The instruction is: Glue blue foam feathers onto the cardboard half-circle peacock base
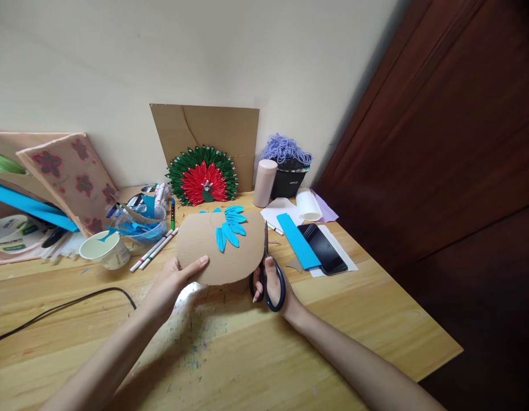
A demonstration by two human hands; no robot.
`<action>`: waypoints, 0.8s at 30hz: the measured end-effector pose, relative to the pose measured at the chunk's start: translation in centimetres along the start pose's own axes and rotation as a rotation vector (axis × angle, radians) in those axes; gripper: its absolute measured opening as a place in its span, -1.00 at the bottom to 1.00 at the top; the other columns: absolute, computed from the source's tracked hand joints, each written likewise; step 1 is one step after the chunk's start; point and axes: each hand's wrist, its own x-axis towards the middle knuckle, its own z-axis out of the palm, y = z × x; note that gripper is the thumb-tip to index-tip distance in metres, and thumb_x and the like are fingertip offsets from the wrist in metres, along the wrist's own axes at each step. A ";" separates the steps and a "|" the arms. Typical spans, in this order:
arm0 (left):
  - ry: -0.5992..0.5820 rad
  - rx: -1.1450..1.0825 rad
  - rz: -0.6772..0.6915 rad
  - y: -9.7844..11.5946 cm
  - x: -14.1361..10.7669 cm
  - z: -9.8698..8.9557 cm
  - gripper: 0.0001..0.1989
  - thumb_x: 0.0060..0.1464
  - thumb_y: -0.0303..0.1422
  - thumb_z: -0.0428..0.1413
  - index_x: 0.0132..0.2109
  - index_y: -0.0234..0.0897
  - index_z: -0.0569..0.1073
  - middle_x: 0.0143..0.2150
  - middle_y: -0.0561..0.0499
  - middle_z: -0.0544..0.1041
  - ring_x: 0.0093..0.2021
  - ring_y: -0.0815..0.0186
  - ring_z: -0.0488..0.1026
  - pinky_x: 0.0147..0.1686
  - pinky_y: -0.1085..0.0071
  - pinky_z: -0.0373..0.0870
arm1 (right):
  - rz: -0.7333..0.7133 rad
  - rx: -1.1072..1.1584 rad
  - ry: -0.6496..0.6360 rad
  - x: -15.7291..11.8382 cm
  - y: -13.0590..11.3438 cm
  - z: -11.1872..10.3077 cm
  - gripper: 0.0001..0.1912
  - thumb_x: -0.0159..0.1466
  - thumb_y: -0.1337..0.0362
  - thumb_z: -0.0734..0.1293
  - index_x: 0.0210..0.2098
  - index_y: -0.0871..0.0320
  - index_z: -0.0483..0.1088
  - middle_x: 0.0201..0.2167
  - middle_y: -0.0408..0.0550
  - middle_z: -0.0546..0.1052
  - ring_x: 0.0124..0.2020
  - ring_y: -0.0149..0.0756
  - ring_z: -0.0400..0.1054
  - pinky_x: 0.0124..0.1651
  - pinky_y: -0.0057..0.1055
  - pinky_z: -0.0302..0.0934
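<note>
My left hand [178, 279] grips a piece of brown cardboard [200, 240] by its near left edge, thumb on top. The cardboard has a rounded near side and is held above the table. In my right hand [281, 288] is a pair of scissors with dark handles [283, 291], its blades at the cardboard's right edge. Whether the blades are closed through the cardboard I cannot tell. Several blue leaf-shaped pieces [230, 228] lie on or just behind the cardboard near its far edge.
A red and green peacock craft [204, 182] leans against a cardboard sheet [245, 131]. Left stand a paper cup [112, 257], a plastic bowl [148, 233] and markers [155, 251]. Right lie a blue strip [299, 242] and a phone [326, 251]. A black cable [76, 301] crosses the table.
</note>
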 end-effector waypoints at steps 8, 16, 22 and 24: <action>-0.015 -0.003 0.080 1.5 0.0 -0.7 -0.47 -0.15 -0.23 0.23 -0.01 -0.36 0.41 -0.06 -0.21 0.51 -0.14 0.09 0.50 -0.12 0.29 0.41 | 0.045 0.007 -0.019 -0.6 -0.8 -0.1 -0.37 -0.02 -0.37 0.11 -0.52 0.13 0.13 -0.82 -0.35 0.15 -0.85 -0.54 0.06 -0.81 -0.59 0.10; -0.061 0.050 0.093 1.2 0.1 -0.8 -0.46 -0.10 -0.22 0.20 0.04 -0.36 0.37 -0.03 -0.22 0.49 -0.09 0.08 0.47 -0.07 0.24 0.36 | -0.042 0.015 -0.064 -0.1 0.0 -0.4 -0.28 -0.01 -0.42 -0.07 -0.56 0.15 0.17 -0.79 -0.26 0.19 -0.78 -0.49 0.17 -0.67 -0.50 0.24; -0.031 0.101 0.132 1.5 0.3 -1.2 -0.48 -0.09 -0.22 0.19 0.02 -0.36 0.37 0.00 -0.21 0.47 -0.07 0.07 0.45 -0.10 0.25 0.39 | 0.021 -0.031 -0.022 -0.2 -0.4 -0.5 -0.33 -0.02 -0.40 0.03 -0.51 0.13 0.13 -0.83 -0.34 0.13 -0.84 -0.51 0.08 -0.78 -0.55 0.12; -0.009 0.114 0.148 1.7 0.4 -1.6 -0.49 -0.09 -0.21 0.19 0.01 -0.35 0.38 -0.01 -0.20 0.47 -0.06 0.07 0.44 -0.11 0.27 0.39 | -0.009 -0.084 -0.030 -0.5 -0.9 -0.6 -0.36 0.00 -0.38 0.06 -0.51 0.13 0.13 -0.82 -0.35 0.13 -0.83 -0.52 0.08 -0.78 -0.57 0.11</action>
